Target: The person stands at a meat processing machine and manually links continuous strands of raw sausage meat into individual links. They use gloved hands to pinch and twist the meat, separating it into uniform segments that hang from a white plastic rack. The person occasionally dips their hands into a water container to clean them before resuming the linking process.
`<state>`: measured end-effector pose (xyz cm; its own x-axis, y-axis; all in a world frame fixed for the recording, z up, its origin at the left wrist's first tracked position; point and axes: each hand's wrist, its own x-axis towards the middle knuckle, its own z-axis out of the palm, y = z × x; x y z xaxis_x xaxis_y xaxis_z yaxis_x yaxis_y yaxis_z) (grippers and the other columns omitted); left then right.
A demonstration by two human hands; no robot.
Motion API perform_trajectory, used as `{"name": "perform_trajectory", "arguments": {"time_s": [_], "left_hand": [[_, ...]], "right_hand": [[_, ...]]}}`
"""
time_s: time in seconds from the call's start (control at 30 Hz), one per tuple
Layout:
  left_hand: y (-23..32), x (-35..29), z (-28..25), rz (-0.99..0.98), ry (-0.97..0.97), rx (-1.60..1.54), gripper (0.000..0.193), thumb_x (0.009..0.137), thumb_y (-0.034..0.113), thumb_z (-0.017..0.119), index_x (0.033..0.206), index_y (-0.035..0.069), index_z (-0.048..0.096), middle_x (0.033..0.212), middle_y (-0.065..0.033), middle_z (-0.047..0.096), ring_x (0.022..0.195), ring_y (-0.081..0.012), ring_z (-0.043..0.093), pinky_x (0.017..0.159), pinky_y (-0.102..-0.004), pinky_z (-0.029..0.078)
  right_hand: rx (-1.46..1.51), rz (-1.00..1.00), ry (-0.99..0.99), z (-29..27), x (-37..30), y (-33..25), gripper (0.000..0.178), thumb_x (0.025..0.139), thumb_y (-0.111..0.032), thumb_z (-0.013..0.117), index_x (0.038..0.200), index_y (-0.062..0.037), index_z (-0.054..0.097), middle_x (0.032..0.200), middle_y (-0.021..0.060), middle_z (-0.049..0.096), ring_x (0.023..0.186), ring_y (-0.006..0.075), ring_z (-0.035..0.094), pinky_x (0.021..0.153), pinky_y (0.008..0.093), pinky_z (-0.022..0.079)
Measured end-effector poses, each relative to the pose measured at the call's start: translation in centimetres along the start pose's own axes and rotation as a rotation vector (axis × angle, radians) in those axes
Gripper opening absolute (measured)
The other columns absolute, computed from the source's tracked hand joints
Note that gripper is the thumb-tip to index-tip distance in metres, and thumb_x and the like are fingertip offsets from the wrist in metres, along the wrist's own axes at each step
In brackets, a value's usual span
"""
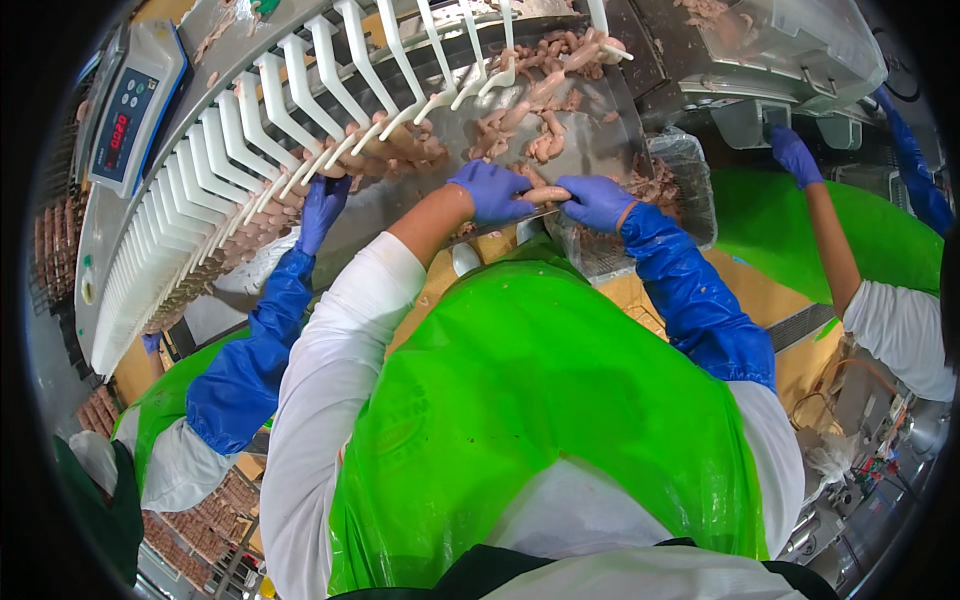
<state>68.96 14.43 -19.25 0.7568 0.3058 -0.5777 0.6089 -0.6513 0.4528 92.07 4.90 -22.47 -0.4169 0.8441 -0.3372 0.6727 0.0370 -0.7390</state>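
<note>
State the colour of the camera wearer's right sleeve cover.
The sleeve cover is blue, seen best in the head view.

Sausage (546, 194) partly hidden behind fingers (578, 188)

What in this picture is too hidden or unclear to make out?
In the head view:
- Ends of the pale sausage link: covered by the left hand and right hand.
- Part of the clear basket: behind the right hand and blue sleeve.
- Racked sausages, far left: too small to count, cut off by the round rim.
</note>
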Motion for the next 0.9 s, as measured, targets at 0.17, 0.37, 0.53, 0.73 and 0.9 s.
{"name": "perform_trajectory", "arguments": {"time_s": [0.17, 0.37, 0.53, 0.73, 0.9], "left_hand": [[0.4, 1.3, 1.0, 0.057, 0.230, -0.257, 0.048, 0.093, 0.056, 0.050, 0.118, 0.017, 0.062, 0.106, -0.0173, 0.068, 0.097, -0.0402, 0.064, 0.089, -0.0486, 0.049], [1.1, -0.1, -1.2, -0.131, 0.318, -0.175, 0.044, 0.093, 0.050, 0.051, 0.109, 0.010, 0.061, 0.098, -0.0217, 0.068, 0.093, -0.0412, 0.064, 0.084, -0.0493, 0.050], [-0.2, -1.5, 0.3, -0.128, 0.345, -0.138, 0.037, 0.092, 0.043, 0.051, 0.103, 0.009, 0.061, 0.095, -0.0199, 0.068, 0.089, -0.0407, 0.065, 0.081, -0.0500, 0.050], [0.7, -2.3, 1.4, -0.081, 0.397, -0.385, 0.029, 0.094, 0.034, 0.051, 0.098, 0.009, 0.064, 0.089, -0.0173, 0.067, 0.082, -0.0375, 0.063, 0.078, -0.0458, 0.050], [0.3, -2.9, 2.6, -0.164, 0.509, -0.848, 0.026, 0.094, 0.029, 0.055, 0.098, 0.006, 0.065, 0.080, -0.0136, 0.063, 0.071, -0.0248, 0.059, 0.074, -0.0371, 0.049]], "right_hand": [[-0.056, -0.071, 0.134, 0.7, 2.0, -2.6, 0.038, 0.086, -0.032, 0.059, 0.117, -0.0089, 0.056, 0.097, 0.0215, 0.065, 0.092, 0.0414, 0.063, 0.082, 0.0483, 0.050], [-0.128, -0.026, 0.166, -1.8, 2.6, -0.8, 0.033, 0.087, -0.031, 0.058, 0.111, -0.0090, 0.061, 0.095, 0.0185, 0.067, 0.091, 0.0399, 0.064, 0.078, 0.0473, 0.050], [-0.023, -0.090, 0.103, -3.0, 3.1, -0.2, 0.030, 0.092, -0.032, 0.057, 0.108, -0.0068, 0.061, 0.097, 0.0185, 0.067, 0.090, 0.0390, 0.064, 0.078, 0.0452, 0.050], [0.172, -0.125, -0.271, -0.6, 4.3, -0.3, 0.047, 0.096, -0.036, 0.056, 0.129, -0.0034, 0.052, 0.121, 0.0208, 0.061, 0.112, 0.0335, 0.060, 0.094, 0.0411, 0.046], [0.593, -0.162, -0.429, 2.7, 4.0, -0.2, 0.064, 0.097, -0.033, 0.058, 0.147, -0.0034, 0.035, 0.139, 0.0159, 0.051, 0.128, 0.0235, 0.049, 0.108, 0.0358, 0.038]]}}
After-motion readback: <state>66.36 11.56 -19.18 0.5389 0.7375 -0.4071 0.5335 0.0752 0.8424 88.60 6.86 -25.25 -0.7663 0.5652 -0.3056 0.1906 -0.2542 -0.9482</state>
